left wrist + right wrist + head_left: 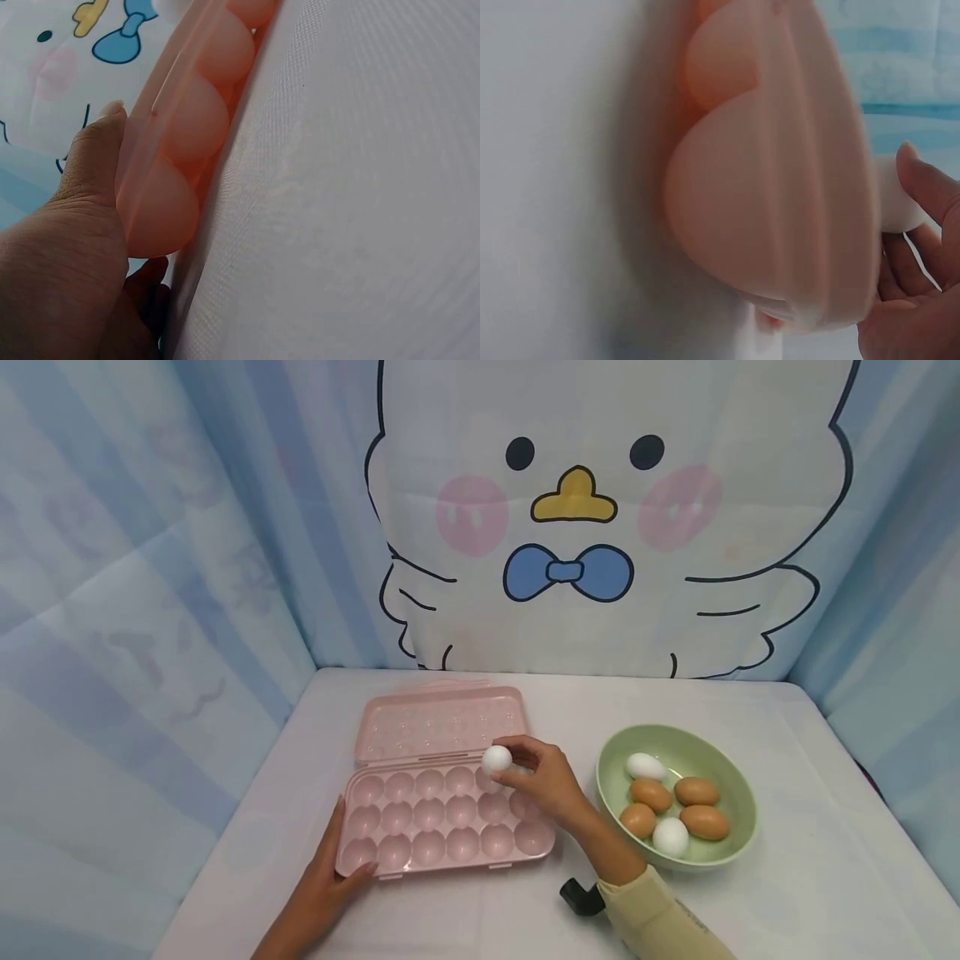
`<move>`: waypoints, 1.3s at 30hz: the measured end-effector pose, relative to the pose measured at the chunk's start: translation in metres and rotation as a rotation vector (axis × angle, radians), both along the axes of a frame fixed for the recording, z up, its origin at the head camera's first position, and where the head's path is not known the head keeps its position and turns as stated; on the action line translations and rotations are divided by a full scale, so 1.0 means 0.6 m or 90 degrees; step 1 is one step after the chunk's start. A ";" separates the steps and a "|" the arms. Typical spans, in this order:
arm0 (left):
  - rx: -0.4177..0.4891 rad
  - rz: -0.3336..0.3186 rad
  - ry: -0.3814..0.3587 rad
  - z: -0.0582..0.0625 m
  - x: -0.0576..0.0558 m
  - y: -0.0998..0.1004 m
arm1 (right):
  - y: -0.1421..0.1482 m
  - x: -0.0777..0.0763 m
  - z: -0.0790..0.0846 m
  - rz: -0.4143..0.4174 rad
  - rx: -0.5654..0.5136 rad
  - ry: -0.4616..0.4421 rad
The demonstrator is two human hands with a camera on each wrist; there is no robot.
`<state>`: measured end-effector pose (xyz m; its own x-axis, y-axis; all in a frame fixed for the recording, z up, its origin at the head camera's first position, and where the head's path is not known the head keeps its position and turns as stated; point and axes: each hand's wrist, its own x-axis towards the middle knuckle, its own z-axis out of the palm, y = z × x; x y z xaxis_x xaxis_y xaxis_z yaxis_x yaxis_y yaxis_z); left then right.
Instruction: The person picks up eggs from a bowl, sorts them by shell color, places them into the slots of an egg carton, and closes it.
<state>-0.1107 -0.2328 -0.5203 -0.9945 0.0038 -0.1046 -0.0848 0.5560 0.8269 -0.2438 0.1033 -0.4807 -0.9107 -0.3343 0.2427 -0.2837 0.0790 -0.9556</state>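
Note:
A pink plastic egg carton (445, 841) lies open on the table, its lid (442, 718) folded back toward the far side. My left hand (327, 881) grips the carton's near left corner, with the thumb on the front rim and the fingers along the left side. Above the back row of cups, toward the right, my right hand (546, 777) pinches a white egg (497, 759) between thumb and fingers. The right wrist view shows this egg (897, 196) partly hidden behind the carton's rim. The hand and forearm cover some cups on the right.
Right of the carton stands a green bowl (738, 777) with several brown eggs (704, 822) and two white eggs (671, 837). A black object (581, 897) sticks out by the right sleeve. Patterned curtains (150, 610) enclose the white table (810, 860).

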 end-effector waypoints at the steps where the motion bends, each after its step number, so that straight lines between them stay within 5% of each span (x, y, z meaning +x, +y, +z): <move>1: -0.003 -0.001 0.002 0.000 -0.001 0.000 | -0.001 -0.001 -0.002 -0.005 0.007 0.002; 11: -0.015 -0.001 0.002 -0.002 -0.006 0.004 | -0.008 -0.010 -0.003 -0.002 0.060 0.000; 24: -0.027 0.003 0.007 0.002 -0.005 0.001 | -0.008 -0.025 -0.019 0.011 0.227 0.071; 39: -0.021 0.008 0.012 -0.007 -0.003 -0.001 | -0.007 -0.027 -0.022 0.010 0.153 0.042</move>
